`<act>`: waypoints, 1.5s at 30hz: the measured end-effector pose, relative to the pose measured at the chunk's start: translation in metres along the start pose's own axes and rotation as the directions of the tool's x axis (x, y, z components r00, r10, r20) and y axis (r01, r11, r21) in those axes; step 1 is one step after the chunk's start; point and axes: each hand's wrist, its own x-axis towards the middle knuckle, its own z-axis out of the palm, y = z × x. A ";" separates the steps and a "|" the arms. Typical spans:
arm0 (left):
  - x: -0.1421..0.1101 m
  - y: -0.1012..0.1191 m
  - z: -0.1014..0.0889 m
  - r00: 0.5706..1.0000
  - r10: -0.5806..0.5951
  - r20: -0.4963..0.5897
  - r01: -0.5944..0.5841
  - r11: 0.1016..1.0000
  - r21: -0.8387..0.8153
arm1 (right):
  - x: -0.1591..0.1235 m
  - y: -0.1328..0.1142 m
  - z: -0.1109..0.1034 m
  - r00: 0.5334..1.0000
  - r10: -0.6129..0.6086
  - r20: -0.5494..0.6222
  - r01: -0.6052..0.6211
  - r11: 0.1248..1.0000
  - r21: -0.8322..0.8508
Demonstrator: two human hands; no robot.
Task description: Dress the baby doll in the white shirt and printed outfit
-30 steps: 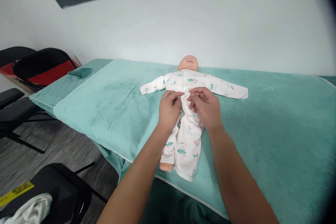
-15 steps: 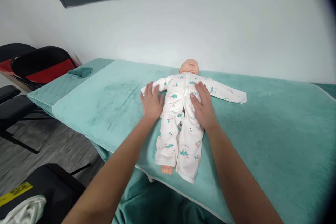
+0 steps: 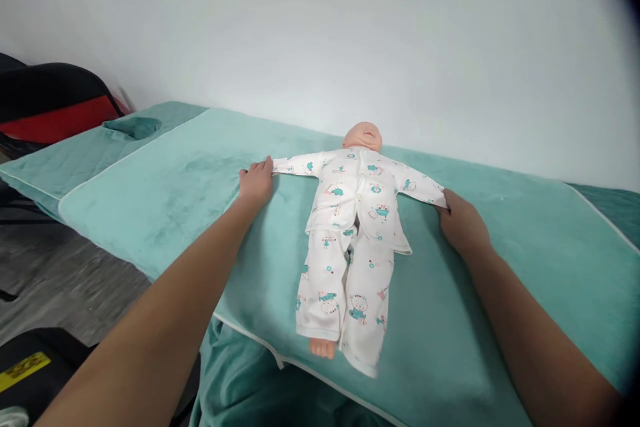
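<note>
A baby doll (image 3: 363, 136) lies on its back, head toward the wall. It wears a white long-sleeved top (image 3: 355, 190) printed with small teal and pink figures, spread open below the chest buttons. Matching trousers (image 3: 325, 287) cover its legs, and one foot (image 3: 322, 347) pokes out of the left trouser leg. My left hand (image 3: 257, 181) is closed on the cuff of the sleeve at the left. At the opposite side, my right hand (image 3: 465, 221) pinches the end of the other sleeve. Both sleeves are stretched outward, and the doll's hands are hidden.
The doll rests on a bed with a teal plush cover (image 3: 200, 180), which has a face hole (image 3: 133, 127) at its left end. Behind stands a white wall (image 3: 320, 53). Black-and-red chairs (image 3: 60, 103) and a black bag-like object (image 3: 45, 360) are at the left.
Both hands have moved from the doll's sides outward to the sleeve ends and taken hold of them. The top now lies flatter and wider, and the view has shifted slightly.
</note>
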 end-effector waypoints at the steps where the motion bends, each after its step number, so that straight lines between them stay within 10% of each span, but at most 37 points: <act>1: 0.004 -0.005 0.000 1.000 0.011 -0.015 -0.011 1.000 0.013 | -0.001 -0.001 -0.002 1.000 0.003 0.009 -0.003 1.000 -0.014; 10: 0.029 -0.016 0.002 0.993 -0.001 -0.118 0.000 1.000 -0.010 | -0.009 -0.015 -0.026 0.932 0.363 -0.016 -0.363 0.929 -0.068; 17: 0.021 -0.014 0.005 0.997 -0.020 -0.071 0.015 0.998 -0.068 | -0.022 -0.017 -0.005 0.974 0.021 -0.224 -0.034 0.998 -0.051; 32: -0.087 0.014 -0.014 0.993 -0.106 0.043 0.109 0.991 -0.080 | -0.114 -0.079 -0.012 0.971 -0.025 -0.239 0.100 0.947 0.306; 37: -0.100 0.015 -0.013 0.995 -0.101 0.011 0.102 0.993 -0.062 | -0.097 -0.110 -0.025 0.966 0.019 -0.258 0.118 0.856 0.503; 45: -0.098 0.015 -0.008 0.994 -0.088 -0.062 0.085 0.995 -0.050 | 0.006 -0.191 -0.028 0.952 -0.286 -0.107 0.305 0.875 0.377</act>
